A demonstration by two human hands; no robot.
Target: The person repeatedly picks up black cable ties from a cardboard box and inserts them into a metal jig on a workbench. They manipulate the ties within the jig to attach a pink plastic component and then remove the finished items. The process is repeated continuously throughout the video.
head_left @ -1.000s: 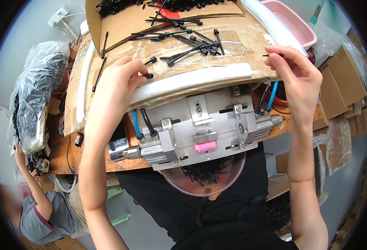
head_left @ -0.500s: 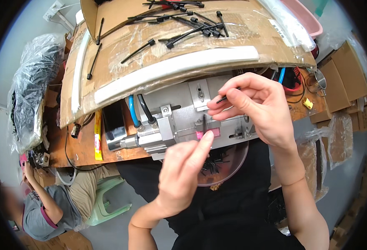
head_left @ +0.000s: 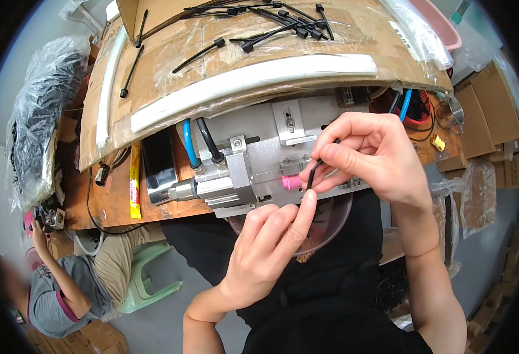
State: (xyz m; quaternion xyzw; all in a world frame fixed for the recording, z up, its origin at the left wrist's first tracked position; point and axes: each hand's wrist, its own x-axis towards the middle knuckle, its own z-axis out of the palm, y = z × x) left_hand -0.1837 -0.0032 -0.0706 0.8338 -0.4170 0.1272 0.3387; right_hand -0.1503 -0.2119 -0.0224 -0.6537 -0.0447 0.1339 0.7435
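My right hand (head_left: 368, 156) is closed in a pinch on a thin black rod (head_left: 327, 154) that slants down to the left. My left hand (head_left: 265, 245), below it, has its index finger pointing up and appears closed on a short black rod (head_left: 311, 179); its thumb is hidden. The two dark pieces meet end to end, or nearly so, between my hands. Just behind them, a pink block (head_left: 292, 182) sits on a metal fixture (head_left: 265, 156). A metal cylinder (head_left: 215, 189) with blue and black hoses is mounted at the fixture's left.
A cardboard cover (head_left: 171, 97) carrying several black rods with knobbed ends (head_left: 295, 29) overhangs the fixture. Beneath my hands is a clear bowl (head_left: 337, 227) with dark pieces. A yellow packet (head_left: 135, 180) lies on the wooden bench (head_left: 82, 203). Another person (head_left: 65, 283) sits at the left.
My right hand has come down slightly, and the rod in it has tilted steeper. My left fingertip has moved right, away from the pink block, and the two black pieces have come together.
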